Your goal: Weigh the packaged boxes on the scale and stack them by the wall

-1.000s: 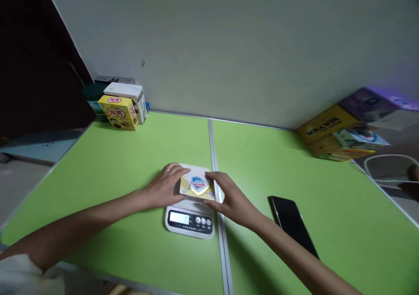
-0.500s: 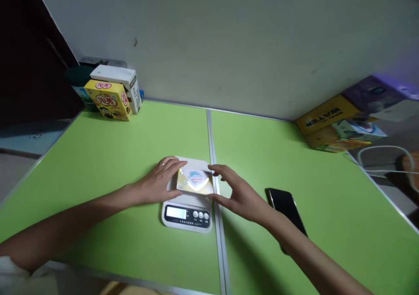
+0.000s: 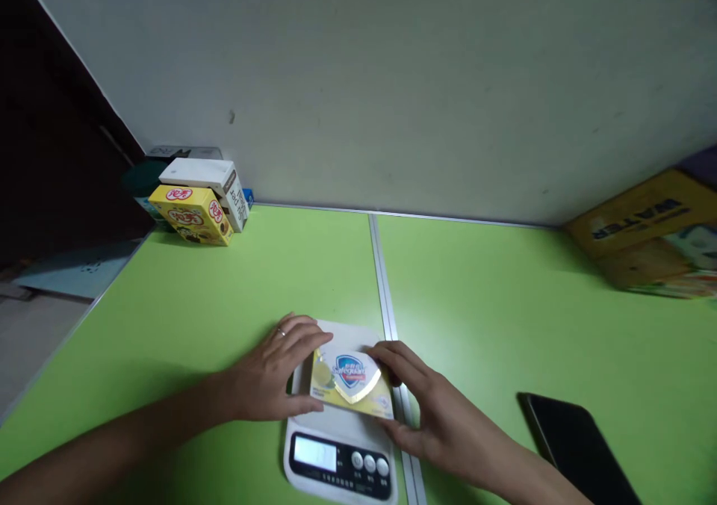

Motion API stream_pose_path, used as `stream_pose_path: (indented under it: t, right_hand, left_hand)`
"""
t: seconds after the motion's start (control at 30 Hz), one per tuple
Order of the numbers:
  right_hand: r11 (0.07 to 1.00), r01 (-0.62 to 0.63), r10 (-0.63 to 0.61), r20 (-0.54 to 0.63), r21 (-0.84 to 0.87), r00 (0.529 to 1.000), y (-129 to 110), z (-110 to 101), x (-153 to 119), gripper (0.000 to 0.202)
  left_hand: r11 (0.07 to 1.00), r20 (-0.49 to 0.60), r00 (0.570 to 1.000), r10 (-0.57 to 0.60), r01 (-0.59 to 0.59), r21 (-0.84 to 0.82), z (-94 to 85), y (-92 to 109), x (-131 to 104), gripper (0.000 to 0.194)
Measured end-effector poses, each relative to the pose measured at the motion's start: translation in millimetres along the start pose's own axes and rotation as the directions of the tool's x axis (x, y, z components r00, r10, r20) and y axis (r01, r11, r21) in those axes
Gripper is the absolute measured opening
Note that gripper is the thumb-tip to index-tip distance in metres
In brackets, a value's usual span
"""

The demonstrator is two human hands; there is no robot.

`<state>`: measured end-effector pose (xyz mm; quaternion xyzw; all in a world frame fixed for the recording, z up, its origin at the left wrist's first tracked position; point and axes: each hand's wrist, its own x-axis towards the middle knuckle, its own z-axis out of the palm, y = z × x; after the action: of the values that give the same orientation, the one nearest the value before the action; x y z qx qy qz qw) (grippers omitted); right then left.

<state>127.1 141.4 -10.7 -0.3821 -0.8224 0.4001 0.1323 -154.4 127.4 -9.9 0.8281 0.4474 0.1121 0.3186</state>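
Note:
A yellow and white Safeguard soap box [image 3: 352, 378] lies label up over the plate of a white kitchen scale [image 3: 344, 424], slightly turned; I cannot tell whether it rests fully on the plate. My left hand [image 3: 274, 370], wearing a ring, grips the box's left end, fingers at the far side and thumb at the near side. Around the right end my right hand [image 3: 431, 408] closes in the same way, its fingertips partly hidden behind the box. The scale's display [image 3: 315, 453] is lit, but its digits are unreadable.
A black phone [image 3: 576, 445] lies right of my right forearm. Several boxes, among them a yellow snack box [image 3: 193, 217] and a white box [image 3: 224, 184], stand at the back left. A yellow WATER carton [image 3: 650, 214] stands at the back right. A metal seam [image 3: 384, 288] divides the green table.
My view has come closer and tilted up, so things sit lower in the picture. My right hand has closed on the soap box, which has turned a little. The display's 0 no longer reads clearly.

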Motion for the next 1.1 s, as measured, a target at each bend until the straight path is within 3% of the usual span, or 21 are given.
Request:
stream_pose_path:
  t: [0.07,0.13,0.23,0.3,0.4,0.57,0.73,0.93,1.1]
  right_hand:
    - [0.999,0.045,-0.044,-0.050,0.027,0.998,2.4,-7.2,8.6,0.063]
    - [0.996,0.078,-0.073,-0.129,0.039,0.989,5.8,-18.9,24.1,0.057]
    - [0.998,0.066,-0.058,-0.253,0.024,0.966,13.1,-38.3,63.1,0.046]
    - [0.999,0.033,-0.023,-0.323,0.026,0.946,17.6,-47.4,98.6,0.044]
    - [0.997,-0.018,0.048,-0.388,0.081,0.921,19.0,-51.7,159.2,0.048]
    - [0.966,-0.125,0.198,-0.337,0.227,0.920,10.9,-42.7,252.4,0.053]
    - [0.950,-0.130,0.228,-0.351,0.283,0.908,12.4,-29.8,311.3,0.056]
    - [0.985,-0.119,0.164,-0.458,0.126,0.874,11.5,-23.6,339.2,0.055]
    - [0.990,-0.119,0.138,-0.453,0.071,0.881,5.4,-21.7,343.5,0.057]
  left_hand:
    - [0.996,-0.080,0.997,-0.010,0.016,0.085,-20.8,-9.8,3.7,0.071]
    - [0.976,-0.274,0.962,-0.021,0.079,0.202,-51.7,-23.9,10.7,0.058]
    - [0.900,-0.576,0.815,0.066,0.200,0.387,-104.8,-52.0,26.8,0.051]
    - [0.841,-0.676,0.729,0.102,0.299,0.450,-134.0,-73.3,38.7,0.052]
    - [0.785,-0.738,0.672,0.057,0.427,0.450,-157.9,-103.7,52.9,0.055]
    - [0.770,-0.755,0.654,0.044,0.460,0.443,-160.0,-133.4,59.4,0.057]
    - [0.747,-0.736,0.673,0.077,0.450,0.490,-163.3,-138.8,58.5,0.052]
    - [0.695,-0.790,0.599,0.133,0.511,0.505,-162.6,-142.6,54.7,0.053]
    - [0.667,-0.740,0.628,0.241,0.446,0.597,-148.2,-145.0,28.2,0.073]
